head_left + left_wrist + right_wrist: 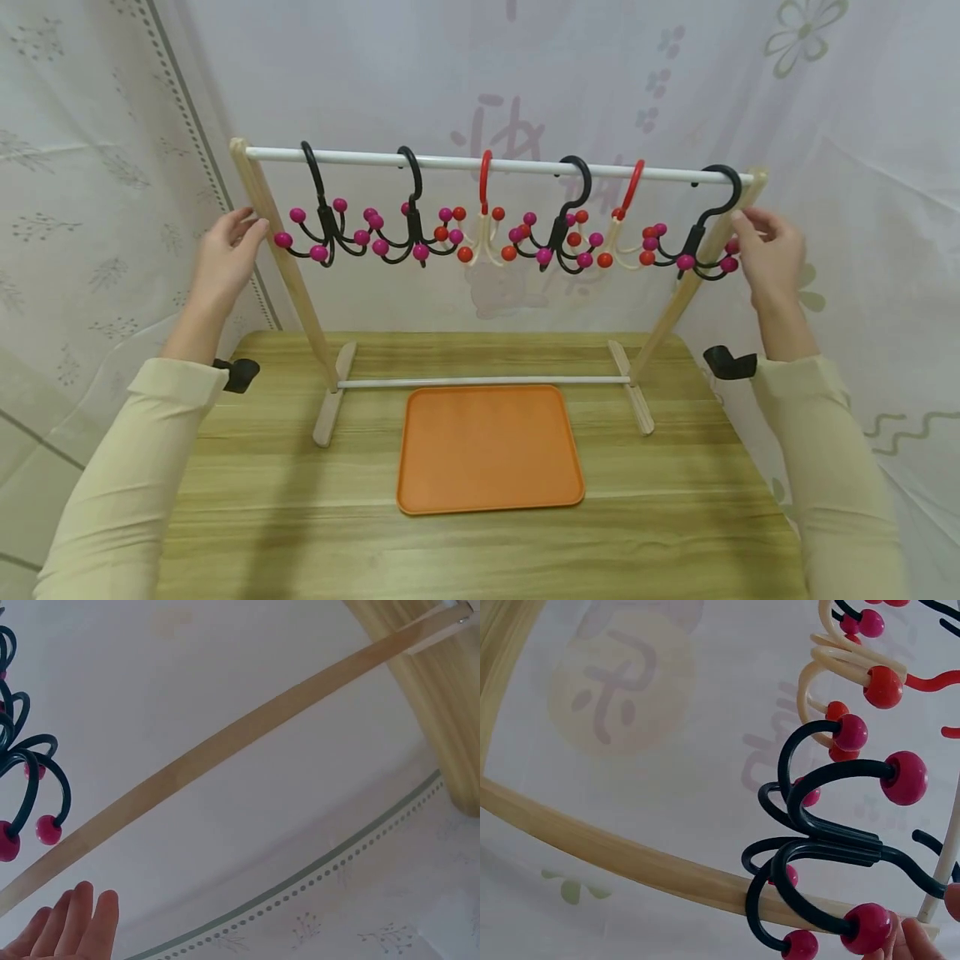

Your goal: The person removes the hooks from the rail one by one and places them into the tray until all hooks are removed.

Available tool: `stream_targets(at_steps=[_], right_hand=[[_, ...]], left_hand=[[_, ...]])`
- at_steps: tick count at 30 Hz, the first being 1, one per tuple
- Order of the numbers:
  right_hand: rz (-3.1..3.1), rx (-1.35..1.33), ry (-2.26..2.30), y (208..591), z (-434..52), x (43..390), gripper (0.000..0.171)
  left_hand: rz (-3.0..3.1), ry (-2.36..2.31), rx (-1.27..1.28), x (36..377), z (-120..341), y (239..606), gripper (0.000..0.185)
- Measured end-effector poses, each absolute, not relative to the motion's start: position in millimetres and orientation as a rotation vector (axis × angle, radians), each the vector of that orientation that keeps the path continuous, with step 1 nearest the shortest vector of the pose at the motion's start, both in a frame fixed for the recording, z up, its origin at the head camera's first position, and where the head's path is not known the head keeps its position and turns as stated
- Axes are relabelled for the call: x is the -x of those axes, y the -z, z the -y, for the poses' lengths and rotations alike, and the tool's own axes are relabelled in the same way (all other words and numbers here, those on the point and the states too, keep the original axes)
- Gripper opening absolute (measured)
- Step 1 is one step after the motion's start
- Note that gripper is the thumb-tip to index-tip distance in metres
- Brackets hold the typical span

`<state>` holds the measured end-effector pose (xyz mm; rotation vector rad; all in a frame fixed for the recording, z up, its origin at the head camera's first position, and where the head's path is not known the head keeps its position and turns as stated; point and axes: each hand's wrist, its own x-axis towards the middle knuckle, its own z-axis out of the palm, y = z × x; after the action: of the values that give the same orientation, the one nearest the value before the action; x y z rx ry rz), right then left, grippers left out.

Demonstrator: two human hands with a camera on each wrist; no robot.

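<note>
A wooden rack carries a white rod with multi-prong hook hangers on it. Several hangers are black with magenta balls, like the leftmost hanger; two are cream with red hooks, one being the middle hanger. My left hand is beside the left post; its fingers look extended and apart from the wood in the left wrist view. Close to the right post and the rightmost black hanger is my right hand, fingers loosely bent. Whether it touches the post is unclear.
An orange tray lies on the wood-grain table, in front of the lower white bar. Wooden feet support the rack. Patterned white curtains hang behind and at both sides.
</note>
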<state>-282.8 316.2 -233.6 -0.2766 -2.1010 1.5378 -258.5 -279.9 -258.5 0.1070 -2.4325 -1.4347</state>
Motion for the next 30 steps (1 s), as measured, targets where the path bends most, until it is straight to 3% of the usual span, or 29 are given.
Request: stream_targets(at_steps=[8,30], right_hand=[[2.128,0.268,-1.549,224,-309,288,0.049],[1.877,0.115,-1.895,209,-299,292,0.041]], left_hand=[[2.425,1.462,-0.115,263,276,255,0.065],[2.438,1.19,-0.28,280,268,248,0.054]])
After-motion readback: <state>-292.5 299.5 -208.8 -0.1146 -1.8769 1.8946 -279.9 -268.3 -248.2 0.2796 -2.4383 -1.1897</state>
